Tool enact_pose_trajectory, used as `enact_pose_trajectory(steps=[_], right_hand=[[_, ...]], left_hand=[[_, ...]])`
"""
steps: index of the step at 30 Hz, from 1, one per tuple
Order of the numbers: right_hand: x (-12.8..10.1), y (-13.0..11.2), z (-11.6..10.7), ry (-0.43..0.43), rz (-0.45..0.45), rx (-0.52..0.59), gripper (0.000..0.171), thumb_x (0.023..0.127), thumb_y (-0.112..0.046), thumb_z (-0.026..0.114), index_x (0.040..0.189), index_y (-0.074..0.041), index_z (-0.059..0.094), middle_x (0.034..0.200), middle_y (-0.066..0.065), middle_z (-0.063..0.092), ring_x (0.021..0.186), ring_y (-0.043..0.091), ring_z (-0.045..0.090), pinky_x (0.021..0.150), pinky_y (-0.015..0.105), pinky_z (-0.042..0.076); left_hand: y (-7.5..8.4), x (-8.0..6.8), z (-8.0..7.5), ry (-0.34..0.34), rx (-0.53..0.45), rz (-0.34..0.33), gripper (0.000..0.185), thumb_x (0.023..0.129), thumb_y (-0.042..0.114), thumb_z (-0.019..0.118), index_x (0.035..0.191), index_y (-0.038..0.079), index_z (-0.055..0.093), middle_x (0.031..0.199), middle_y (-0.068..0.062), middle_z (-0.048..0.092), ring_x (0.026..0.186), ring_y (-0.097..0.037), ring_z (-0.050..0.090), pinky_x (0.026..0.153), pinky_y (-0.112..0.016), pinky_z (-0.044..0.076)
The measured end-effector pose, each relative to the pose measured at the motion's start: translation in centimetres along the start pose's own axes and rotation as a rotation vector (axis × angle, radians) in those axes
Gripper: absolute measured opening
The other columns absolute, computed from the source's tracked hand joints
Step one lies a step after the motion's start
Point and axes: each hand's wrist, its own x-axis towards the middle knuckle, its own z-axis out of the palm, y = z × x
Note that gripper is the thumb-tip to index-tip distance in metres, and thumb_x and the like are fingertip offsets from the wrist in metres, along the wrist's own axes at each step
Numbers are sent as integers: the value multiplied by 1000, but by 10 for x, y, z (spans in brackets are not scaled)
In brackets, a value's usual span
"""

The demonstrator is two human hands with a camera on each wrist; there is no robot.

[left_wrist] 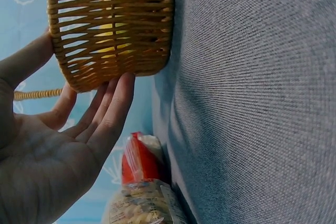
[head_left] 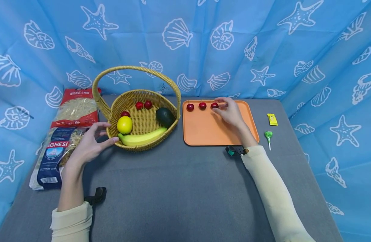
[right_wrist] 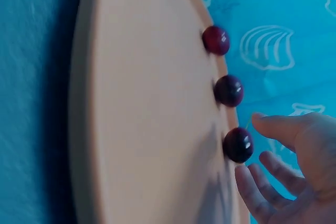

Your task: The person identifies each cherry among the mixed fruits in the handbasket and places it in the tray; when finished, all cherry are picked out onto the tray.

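Observation:
A wicker basket with a tall handle stands on the grey table. It holds a lemon, a banana, an avocado and three cherries. My left hand rests with straight fingers against the basket's near left wall; the palm is open. To the right lies an orange tray with three cherries in a row at its far edge. My right hand hovers at the rightmost cherry, its fingers spread beside it and not closed on it.
Two pasta bags lie at the table's left edge, close behind my left hand. A yellow packet and a green lollipop lie right of the tray. Blue patterned cloth walls enclose three sides.

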Motion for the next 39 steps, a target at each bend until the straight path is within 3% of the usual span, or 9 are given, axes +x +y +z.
enact_pose_trajectory(steps=[4,7,10,12,19,27,39], right_hand=[[-12,-12,-1,21,0,60,42,102,-12,76,142,-3,66,146,23,61,131,46,66,111,59,58],[-21,-27,-1,32,-50,108,41,101,-12,77,140,-3,68,145,22,64,128,44,68,101,39,64],[-32,-47,-1,27,-123,158,38,101,-12,77,137,-3,69,142,21,67,122,42,70,86,19,61],[-39,-61,0,16,-166,187,35,101,-12,77,135,-3,71,138,20,69,117,40,70,81,15,59],[-60,-107,10,-38,-264,269,31,100,-8,78,130,-4,72,129,16,74,110,28,75,85,22,65],[-74,-148,28,-130,-337,358,30,98,-3,77,127,-1,72,127,20,74,111,26,74,88,25,66],[-56,-191,88,-323,-426,406,31,101,-5,74,130,2,70,128,18,73,113,27,73,96,37,66]], left_hand=[[-1,0,0,1,-5,0,81,103,47,73,161,5,36,168,-29,38,152,-53,40,120,-79,36],[-1,0,1,2,-11,6,80,103,46,73,161,5,37,168,-29,39,152,-53,40,121,-79,35],[0,0,1,3,-15,10,80,103,46,74,161,4,37,168,-30,39,152,-53,41,121,-79,35],[0,-1,1,1,-17,11,80,103,46,74,161,4,36,168,-30,39,152,-53,41,121,-79,35],[0,-2,0,-4,-16,10,81,103,45,74,162,4,36,169,-30,38,152,-52,42,122,-78,35],[2,-2,0,4,-6,14,79,103,45,73,161,4,37,167,-30,40,151,-52,42,121,-78,36],[0,-1,-1,-3,-12,13,80,103,46,73,162,4,37,167,-30,40,151,-51,42,121,-78,35]])
